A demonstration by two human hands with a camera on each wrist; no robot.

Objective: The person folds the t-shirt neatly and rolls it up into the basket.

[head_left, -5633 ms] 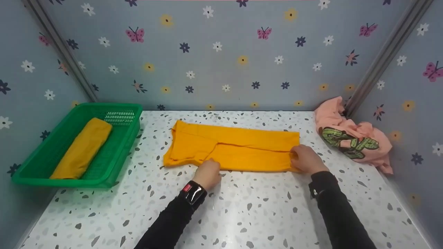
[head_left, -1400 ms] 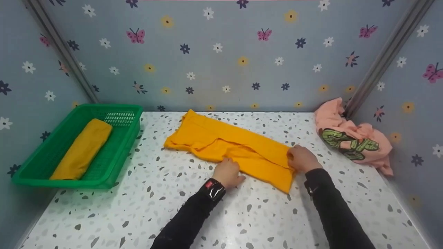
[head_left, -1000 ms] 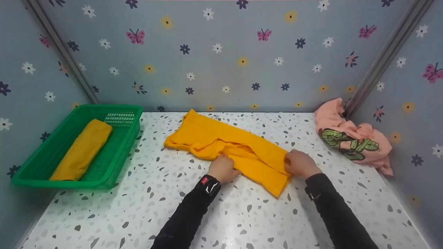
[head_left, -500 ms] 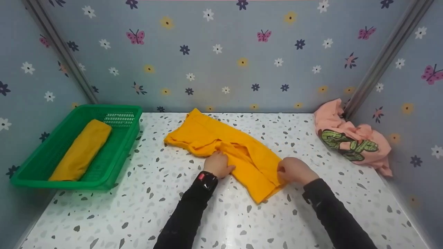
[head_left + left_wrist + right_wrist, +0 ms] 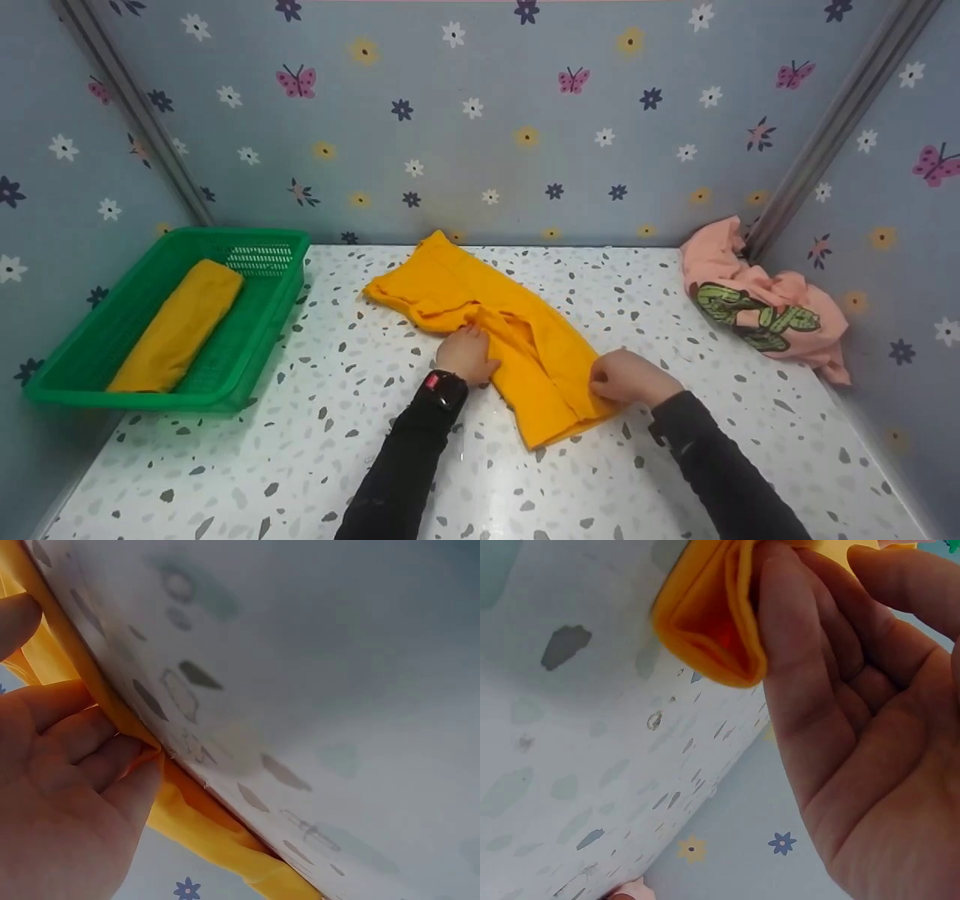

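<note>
A folded orange-yellow garment [image 5: 517, 300] lies slantwise on the speckled table, wrinkled in the middle. In the head view, my left hand [image 5: 463, 355] presses its fingertips on the near edge, the thumb set apart. The left wrist view shows those fingers [image 5: 82, 724] bent slightly against the cloth, some tips hidden in a fold. My right hand [image 5: 634, 376] holds the right side close to the layered lower end. In the right wrist view, the open fold of the garment [image 5: 705, 622] touches the fingers, and the fabric hides some fingertips.
To the left stands a green plastic basket [image 5: 281, 330] holding a rolled mustard-yellow cloth [image 5: 180, 326]. A crumpled pink garment with a green print [image 5: 765, 296] lies by the right wall. Flower-patterned panels [image 5: 487, 142] enclose the table [image 5: 300, 465] at the back and sides.
The orange-yellow garment has turned from lying straight across to slanting, its right end swinging toward the person and leftward. Both hands have lately shifted left; the garment's middle has become more wrinkled.
</note>
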